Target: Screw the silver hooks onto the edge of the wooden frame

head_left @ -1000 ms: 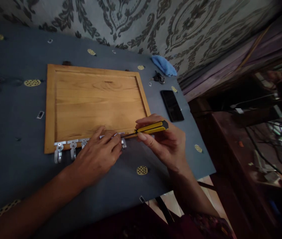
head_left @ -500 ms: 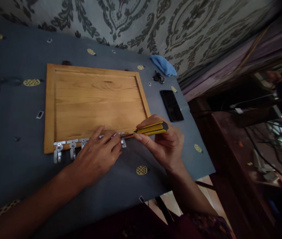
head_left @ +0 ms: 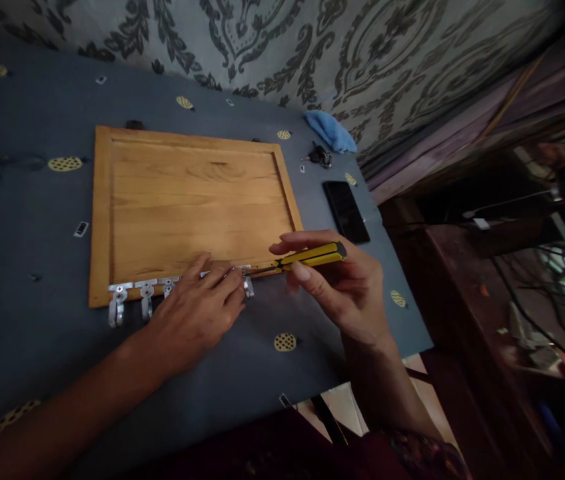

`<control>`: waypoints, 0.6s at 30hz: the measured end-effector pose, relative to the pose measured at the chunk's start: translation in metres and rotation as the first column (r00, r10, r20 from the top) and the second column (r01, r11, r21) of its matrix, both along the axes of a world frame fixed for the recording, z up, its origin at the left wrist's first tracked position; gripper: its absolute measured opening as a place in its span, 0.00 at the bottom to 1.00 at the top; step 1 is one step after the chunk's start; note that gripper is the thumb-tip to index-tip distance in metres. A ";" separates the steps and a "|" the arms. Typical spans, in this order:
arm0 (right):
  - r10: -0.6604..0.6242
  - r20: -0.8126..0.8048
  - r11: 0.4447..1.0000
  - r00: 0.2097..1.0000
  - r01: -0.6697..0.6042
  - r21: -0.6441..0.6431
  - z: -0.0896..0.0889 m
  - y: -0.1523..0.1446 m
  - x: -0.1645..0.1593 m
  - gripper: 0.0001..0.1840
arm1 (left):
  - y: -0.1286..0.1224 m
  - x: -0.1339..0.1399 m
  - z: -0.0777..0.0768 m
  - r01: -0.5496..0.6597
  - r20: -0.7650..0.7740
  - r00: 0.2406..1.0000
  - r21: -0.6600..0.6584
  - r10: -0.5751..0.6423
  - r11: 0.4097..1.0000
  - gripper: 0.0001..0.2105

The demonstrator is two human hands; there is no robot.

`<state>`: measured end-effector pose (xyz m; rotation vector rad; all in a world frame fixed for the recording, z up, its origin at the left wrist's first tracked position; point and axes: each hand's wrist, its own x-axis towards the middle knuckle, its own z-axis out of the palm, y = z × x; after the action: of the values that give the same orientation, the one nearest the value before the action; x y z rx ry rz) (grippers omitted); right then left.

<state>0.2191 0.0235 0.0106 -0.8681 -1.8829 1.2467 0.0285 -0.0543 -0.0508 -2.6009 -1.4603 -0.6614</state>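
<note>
A framed wooden board [head_left: 202, 193] lies on the table, with a silver metal hook rail [head_left: 147, 288] along its near edge. My left hand [head_left: 197, 307] lies over the rail's right part, fingers bent and pressing it to the wood; its fingertips are beside the screwdriver tip. In my right hand [head_left: 352, 287] is a screwdriver [head_left: 312, 257] with a yellow and black handle, held loosely between thumb and fingers, the index finger lifted a little. Its shaft slants left to the rail near a hook [head_left: 248, 287]. Any screw under the tip is too small to make out.
A black phone [head_left: 346, 212], keys [head_left: 320, 155] and a blue cloth [head_left: 331, 131] are right of the board. Small dark bits [head_left: 35, 277] lie on the grey patterned tablecloth [head_left: 27, 227] at left. A patterned curtain [head_left: 282, 47] hangs behind; cables [head_left: 537, 280] clutter the right side.
My right hand has shifted right along the screwdriver, and its fingers have loosened around the handle. The handle has swung slightly right. The left hand and board stay in place.
</note>
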 end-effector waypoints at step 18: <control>-0.075 0.028 0.988 0.997 0.071 0.136 -0.008 -0.003 -0.007 0.04 | 0.002 0.000 0.003 0.015 0.017 1.000 -0.017 -0.015 1.000 0.10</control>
<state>0.2124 0.0205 0.0022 -0.8819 -1.9198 1.0536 0.0281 -0.0525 -0.0476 -2.6286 -1.4589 -0.6769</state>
